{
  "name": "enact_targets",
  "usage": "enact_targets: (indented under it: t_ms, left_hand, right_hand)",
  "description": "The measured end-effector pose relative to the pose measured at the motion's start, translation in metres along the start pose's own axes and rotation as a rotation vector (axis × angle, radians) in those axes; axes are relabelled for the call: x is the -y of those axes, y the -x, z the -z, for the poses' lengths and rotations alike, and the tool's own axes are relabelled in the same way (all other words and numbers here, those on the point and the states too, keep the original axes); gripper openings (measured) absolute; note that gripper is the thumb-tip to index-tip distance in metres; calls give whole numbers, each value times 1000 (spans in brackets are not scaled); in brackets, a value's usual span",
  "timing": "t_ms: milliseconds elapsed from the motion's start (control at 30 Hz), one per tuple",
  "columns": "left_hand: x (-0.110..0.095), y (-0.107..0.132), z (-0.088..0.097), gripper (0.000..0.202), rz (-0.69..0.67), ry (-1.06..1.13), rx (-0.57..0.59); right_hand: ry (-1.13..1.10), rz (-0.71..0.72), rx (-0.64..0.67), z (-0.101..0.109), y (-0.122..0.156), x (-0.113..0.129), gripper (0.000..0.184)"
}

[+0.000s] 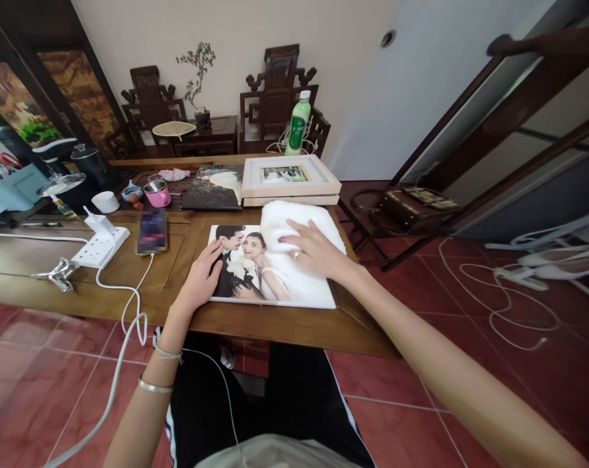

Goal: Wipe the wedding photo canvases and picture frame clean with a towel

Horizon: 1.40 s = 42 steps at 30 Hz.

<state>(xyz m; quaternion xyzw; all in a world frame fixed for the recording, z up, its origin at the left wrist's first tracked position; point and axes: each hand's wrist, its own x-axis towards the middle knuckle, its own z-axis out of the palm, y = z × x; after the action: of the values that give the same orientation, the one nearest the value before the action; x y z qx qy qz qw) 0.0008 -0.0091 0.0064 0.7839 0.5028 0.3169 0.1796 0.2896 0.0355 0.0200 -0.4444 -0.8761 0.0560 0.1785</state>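
Observation:
A wedding photo panel [275, 279] lies flat near the front edge of the wooden table [177, 270]. My left hand [204, 274] rests along the panel's left edge, fingers stretched out and touching it. Over its upper right part is a folded white towel [294, 221]. My right hand [314, 250] lies on that towel with fingers spread, pressing from above rather than gripping. The towel hides the panel's upper right corner.
Behind the towel are stacked picture frames [290, 179] and a dark photo panel [214, 187]. A green bottle [298, 123] stands at the back. To the left are a phone [152, 232], a pink cup [157, 193], a power strip [101, 247] and a white cable [121, 354].

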Motion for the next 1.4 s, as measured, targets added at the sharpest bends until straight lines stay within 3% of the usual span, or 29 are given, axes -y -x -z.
enact_targets:
  t_ms: [233, 367, 500, 767, 933, 1067, 1300, 1400]
  left_hand:
    - [-3, 0, -1, 46, 2, 5, -5]
    - [-3, 0, -1, 46, -5, 9, 1]
    - [-3, 1, 0, 46, -9, 0, 17]
    - [-2, 0, 1, 47, -21, 15, 32]
    - [0, 0, 0, 47, -12, 6, 26]
    - [-2, 0, 0, 47, -12, 16, 26]
    - [-2, 1, -2, 47, -20, 16, 7]
    - [-2, 1, -2, 47, -12, 5, 6]
  right_hand:
    - [-73, 175, 75, 15, 92, 79, 52]
    - [-65, 212, 118, 19, 113, 102, 43]
    - [-45, 192, 103, 16, 90, 88, 49]
    - [49, 48, 65, 3, -5, 12, 50]
    - [88, -56, 5, -2, -21, 1, 48]
    - [81, -3, 20, -1, 4, 27, 50]
    - [-64, 162, 80, 8, 85, 104, 56]
    - [-76, 213, 141, 11, 99, 121, 56]
